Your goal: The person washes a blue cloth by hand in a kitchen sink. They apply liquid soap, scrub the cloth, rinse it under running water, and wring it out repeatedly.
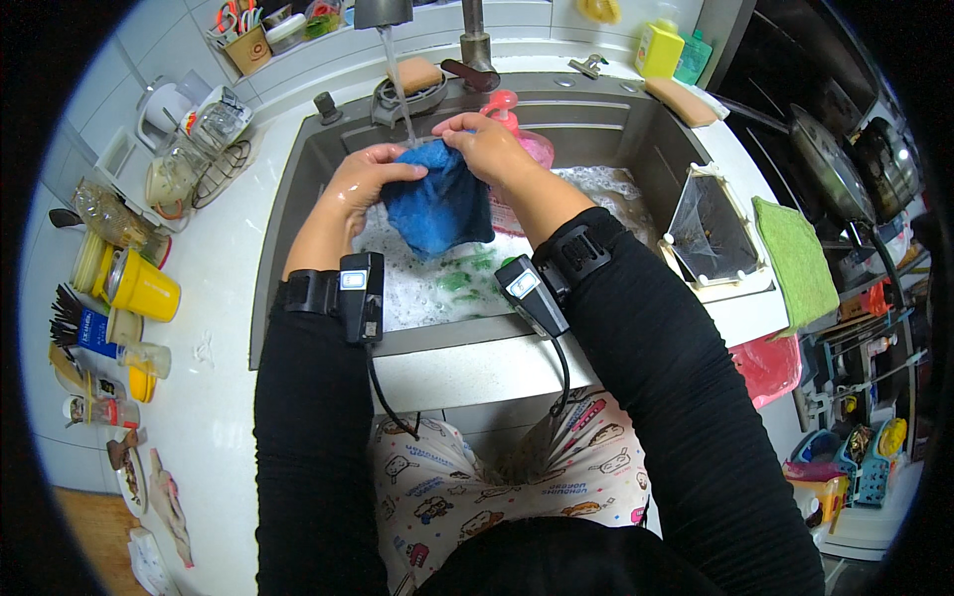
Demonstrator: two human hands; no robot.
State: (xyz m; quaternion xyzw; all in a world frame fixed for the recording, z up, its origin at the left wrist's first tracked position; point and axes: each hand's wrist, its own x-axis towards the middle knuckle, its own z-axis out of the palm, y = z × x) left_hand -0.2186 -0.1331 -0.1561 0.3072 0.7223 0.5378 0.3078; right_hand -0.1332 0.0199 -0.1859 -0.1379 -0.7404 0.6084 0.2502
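Observation:
A wet blue cloth [440, 197] hangs between my two hands above the sink. My left hand [365, 179] pinches its upper left edge, and my right hand [484, 145] grips the top right. Water [395, 82] runs from the faucet [383, 11] down to the cloth's upper edge. Below lies foamy water [417, 298] with green matter under the suds. Just behind my right hand stands a pink pump bottle [533, 145], partly hidden by that hand and forearm.
The grey sink's rim [447, 335] borders the white counter. A sponge [416, 74] rests in a holder by the faucet. On the right are a framed mesh filter [708, 227], a green towel [797, 264] and pans [831, 164]. Jars and a yellow cup [149, 287] line the left counter.

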